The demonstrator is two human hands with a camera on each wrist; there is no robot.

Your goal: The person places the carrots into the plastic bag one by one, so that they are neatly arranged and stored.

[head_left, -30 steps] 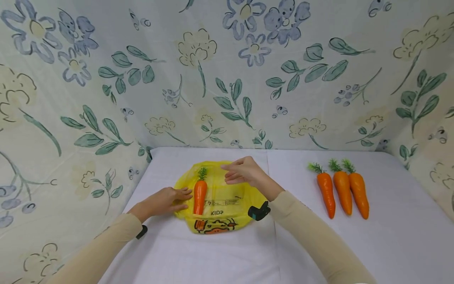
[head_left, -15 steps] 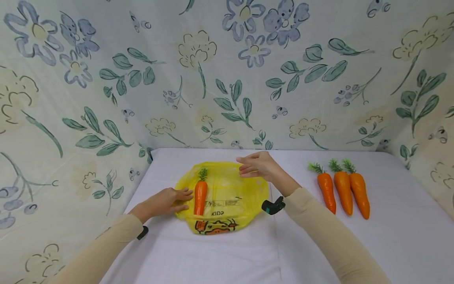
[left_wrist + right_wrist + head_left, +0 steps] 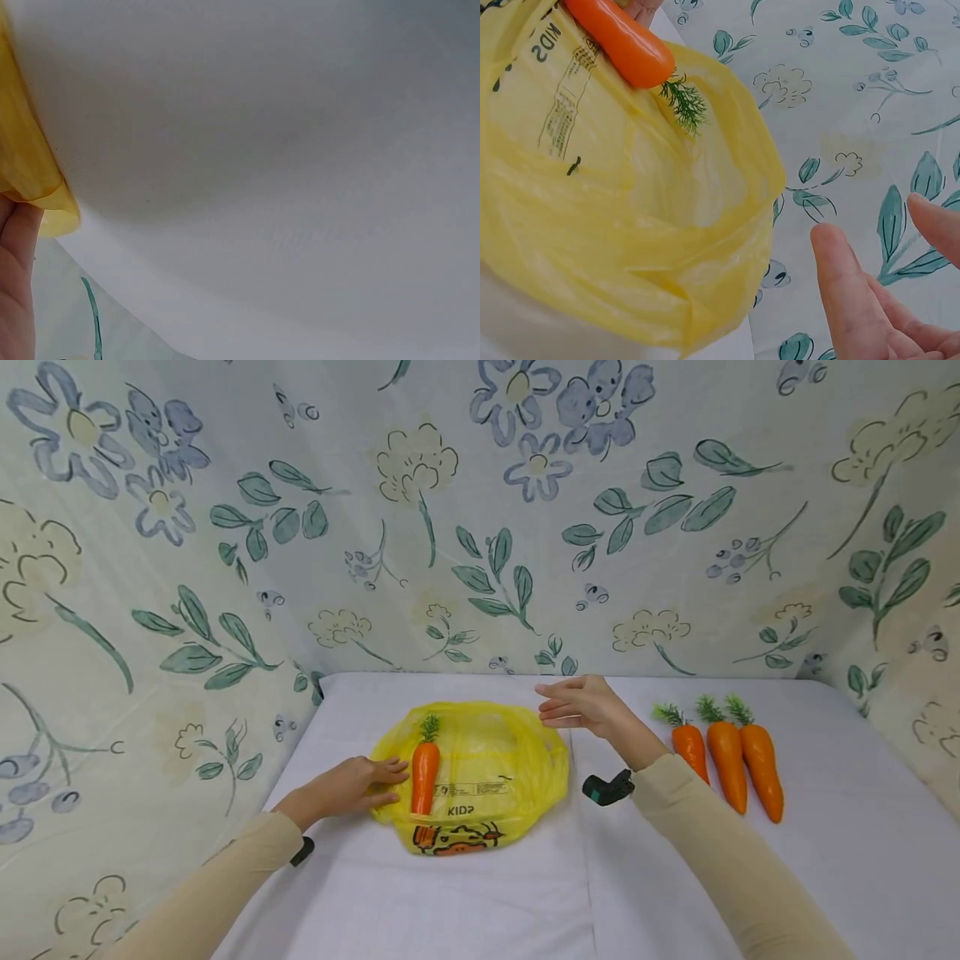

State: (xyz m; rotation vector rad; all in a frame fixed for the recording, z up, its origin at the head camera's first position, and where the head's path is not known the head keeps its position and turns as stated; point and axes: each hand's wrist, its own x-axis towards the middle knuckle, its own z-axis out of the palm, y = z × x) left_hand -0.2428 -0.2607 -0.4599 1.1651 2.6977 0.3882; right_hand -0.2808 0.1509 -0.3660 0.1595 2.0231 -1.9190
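Note:
A yellow plastic bag (image 3: pixel 472 752) lies spread out with its mouth toward the back; a printed cartoon shows at its front. One orange carrot (image 3: pixel 424 777) with a green top is in its left part, leafy end toward the back. At the bag's left edge my left hand (image 3: pixel 356 785) rests with its fingers extended and thumb apart; in the left wrist view the yellow film (image 3: pixel 26 142) overlaps the finger ends. My right hand (image 3: pixel 588 702) is raised beyond the bag's upper right edge, thumb apart from the fingers and nothing between them.
Three more carrots (image 3: pixel 727 764) lie side by side on the right of the white-covered table (image 3: pixel 450 906), tops toward the back. The right sleeve (image 3: pixel 720 852) partly covers the leftmost one. A floral cloth (image 3: pixel 480 568) hangs behind and at the sides.
My right hand has moved right, from over the bag to past its right edge, nearer the three carrots. The left hand and the carrot in the bag have stayed put.

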